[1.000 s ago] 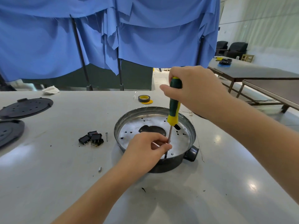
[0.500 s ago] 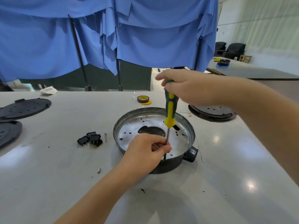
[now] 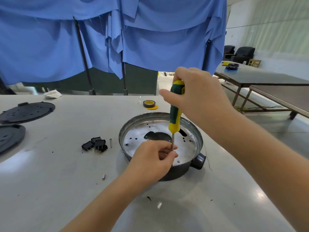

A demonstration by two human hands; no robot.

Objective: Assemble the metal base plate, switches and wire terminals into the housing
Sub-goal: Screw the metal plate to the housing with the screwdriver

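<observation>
A round dark housing [image 3: 197, 162] sits mid-table with a shiny metal base plate [image 3: 187, 148] lying inside it. My right hand [image 3: 197, 96] grips the green-and-yellow handle of a screwdriver [image 3: 175, 113] held upright over the plate. My left hand [image 3: 155, 158] rests on the housing's near rim and pinches the screwdriver's shaft near its tip. The tip itself is hidden behind my fingers. Several small black switches [image 3: 95, 145] lie on the table left of the housing, with a loose screw [image 3: 110, 142] beside them.
Two dark round covers [image 3: 26, 111] [image 3: 10, 136] lie at the far left. A roll of yellow tape [image 3: 149, 104] sits behind the housing, a crumpled white cloth [image 3: 52, 94] near the back edge. A small metal piece [image 3: 103, 176] lies in front. Blue curtains hang behind; other tables stand to the right.
My right hand has shifted its grip on the screwdriver handle, turning it. My left hand stays at the shaft. The view has moved slightly.
</observation>
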